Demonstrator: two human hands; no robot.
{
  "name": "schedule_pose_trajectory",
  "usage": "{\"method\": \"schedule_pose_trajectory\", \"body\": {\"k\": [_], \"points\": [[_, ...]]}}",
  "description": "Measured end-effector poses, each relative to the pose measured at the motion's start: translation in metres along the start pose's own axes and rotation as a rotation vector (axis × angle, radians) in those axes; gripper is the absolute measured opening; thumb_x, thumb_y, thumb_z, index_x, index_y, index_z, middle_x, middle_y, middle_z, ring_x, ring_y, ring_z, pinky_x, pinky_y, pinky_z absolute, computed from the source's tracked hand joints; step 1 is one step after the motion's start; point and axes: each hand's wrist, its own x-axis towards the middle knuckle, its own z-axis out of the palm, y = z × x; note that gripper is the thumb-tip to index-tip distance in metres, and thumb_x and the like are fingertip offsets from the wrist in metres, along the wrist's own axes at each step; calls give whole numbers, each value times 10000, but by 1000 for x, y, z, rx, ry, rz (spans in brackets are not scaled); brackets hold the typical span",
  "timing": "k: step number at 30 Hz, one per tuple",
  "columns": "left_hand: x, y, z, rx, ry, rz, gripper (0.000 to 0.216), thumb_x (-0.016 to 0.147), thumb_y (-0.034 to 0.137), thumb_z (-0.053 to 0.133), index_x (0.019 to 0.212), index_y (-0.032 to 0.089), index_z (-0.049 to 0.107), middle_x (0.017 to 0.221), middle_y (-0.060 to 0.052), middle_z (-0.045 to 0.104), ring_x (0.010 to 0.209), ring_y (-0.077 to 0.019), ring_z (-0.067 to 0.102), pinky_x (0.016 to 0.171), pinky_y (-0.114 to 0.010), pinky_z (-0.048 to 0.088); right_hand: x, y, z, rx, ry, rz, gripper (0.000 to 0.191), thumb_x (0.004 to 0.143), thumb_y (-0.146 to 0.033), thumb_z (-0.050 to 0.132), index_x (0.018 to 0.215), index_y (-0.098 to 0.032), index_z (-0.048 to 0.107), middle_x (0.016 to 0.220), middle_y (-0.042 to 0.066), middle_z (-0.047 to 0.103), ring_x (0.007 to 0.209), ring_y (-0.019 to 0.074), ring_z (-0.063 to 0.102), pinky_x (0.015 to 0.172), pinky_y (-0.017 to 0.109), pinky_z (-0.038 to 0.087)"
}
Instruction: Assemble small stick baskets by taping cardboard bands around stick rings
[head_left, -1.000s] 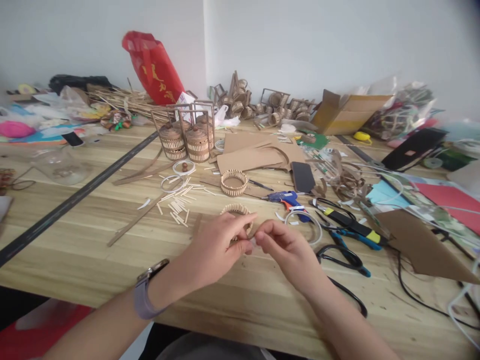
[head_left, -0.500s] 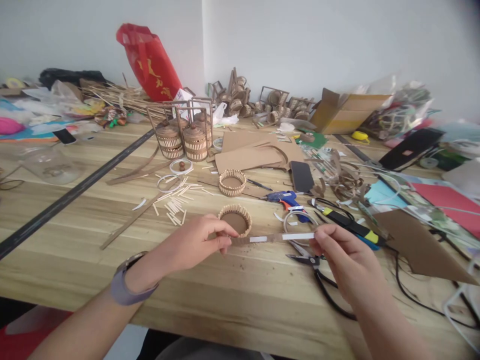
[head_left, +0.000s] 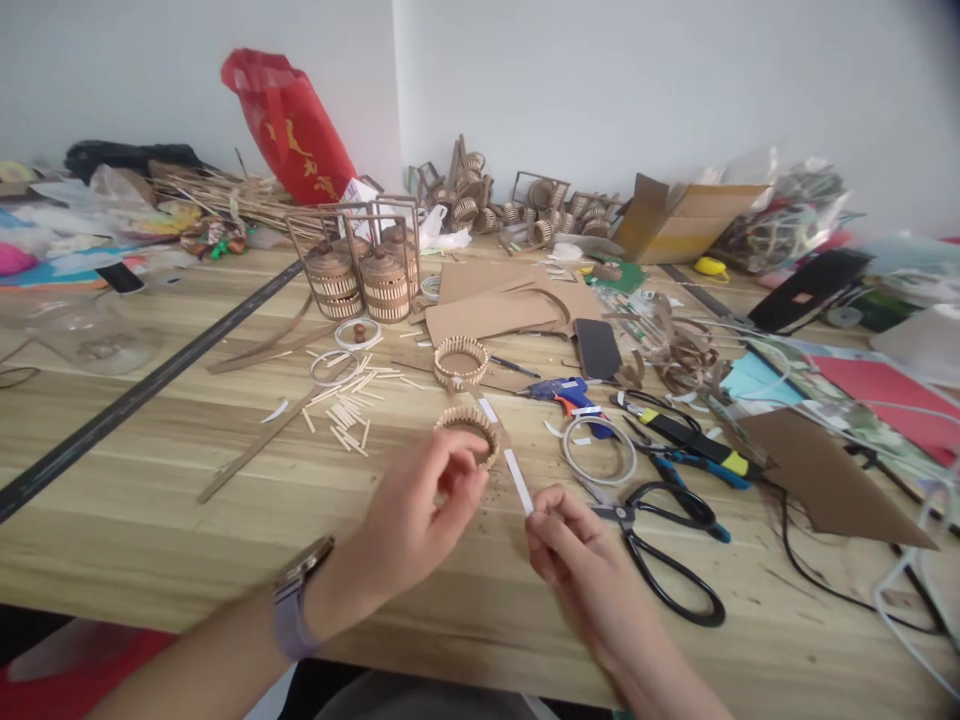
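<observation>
My right hand [head_left: 581, 560] pinches the lower end of a thin brown cardboard strip [head_left: 501, 432] that carries white tape pieces. The strip slants up and left, its far end by the rear stick ring. My left hand [head_left: 424, 500], slightly blurred, has its fingers bent and apart with nothing seen between them. Just beyond its fingertips sits a small round basket [head_left: 491, 425] walled with short wooden sticks, partly hidden by that hand. A second stick ring [head_left: 460, 362] stands behind it. Black-handled scissors [head_left: 637, 525] lie open to the right of my right hand.
Loose sticks [head_left: 351, 405] and a white tape roll [head_left: 337, 368] lie left. To the right are a tape ring [head_left: 600, 450], a blue glue gun [head_left: 562, 392], a phone [head_left: 598, 347] and pliers [head_left: 694, 465]. Finished lidded baskets [head_left: 386, 285] stand behind, near cardboard sheets [head_left: 495, 315].
My left hand has let go of the strip and drawn slightly down. My right hand has moved left and down, swinging the strip from level to a steep slant.
</observation>
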Motion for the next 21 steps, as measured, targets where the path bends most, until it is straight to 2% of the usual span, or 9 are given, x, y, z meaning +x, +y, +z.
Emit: {"method": "schedule_pose_trajectory", "body": {"k": [1, 3, 6, 8, 11, 13, 14, 17, 21], "points": [[-4, -3, 8, -117, -115, -85, 212, 929, 242, 509, 1130, 204, 564, 843, -21, 666, 720, -140, 618, 685, -269, 522, 0, 3, 3, 36, -12, 17, 327, 766, -458, 708, 725, -194, 519, 558, -73, 440, 451, 69, 347, 459, 210, 258], [-9, -6, 20, -298, -213, -222, 252, 907, 263, 549, 1149, 200, 585, 960, -45, 697, 829, -153, 657, 725, -262, 535, -2, 7, 7, 60, -36, 19, 349, 756, -473, 721, 720, -192, 516, 550, -81, 426, 451, 63, 338, 457, 204, 256], [-6, -7, 27, -456, -228, -374, 218, 875, 262, 590, 1069, 193, 661, 990, -50, 721, 896, -169, 675, 795, -280, 543, -5, 9, 11, -33, -69, 6, 351, 794, -510, 669, 752, -192, 527, 555, -79, 432, 455, 68, 364, 458, 201, 300], [-2, -7, 27, -494, -203, -437, 196, 847, 251, 613, 1014, 182, 691, 941, -46, 735, 870, -171, 681, 800, -291, 548, -7, 7, 5, -242, -92, -42, 330, 844, -513, 601, 887, -186, 578, 600, -50, 502, 480, 96, 448, 469, 217, 372], [3, -12, 24, -482, -155, -442, 191, 817, 241, 627, 981, 178, 703, 907, -44, 738, 813, -166, 679, 754, -294, 560, -11, 3, -31, -786, 12, -273, 389, 904, -442, 531, 1197, -188, 559, 850, 54, 659, 687, 185, 617, 633, 320, 519], [6, -16, 21, -463, -114, -411, 190, 810, 238, 624, 973, 179, 701, 906, -43, 735, 802, -162, 675, 742, -295, 566, -14, 4, -70, -1165, 236, -481, 363, 905, -448, 514, 1137, -186, 609, 979, 122, 678, 914, 283, 636, 810, 448, 519], [7, -18, 19, -462, -94, -401, 190, 807, 238, 624, 971, 178, 699, 909, -44, 733, 802, -160, 674, 741, -295, 569, -16, 5, -91, -1314, 285, -508, 353, 913, -436, 494, 1131, -187, 617, 1026, 137, 674, 985, 318, 623, 864, 498, 499], [11, -22, 15, -493, -49, -405, 204, 797, 245, 635, 977, 167, 687, 907, -47, 725, 787, -151, 673, 738, -291, 577, -20, 8, -143, -1537, 211, -509, 353, 894, -382, 502, 1172, -188, 601, 1017, 130, 690, 942, 326, 657, 804, 478, 536], [14, -26, 12, -496, -39, -408, 229, 792, 248, 636, 998, 158, 680, 917, -56, 714, 778, -146, 664, 733, -292, 578, -19, 6, -167, -1649, 206, -541, 498, 875, -422, 536, 1305, -173, 547, 1043, 148, 673, 922, 337, 667, 802, 495, 542]]}}
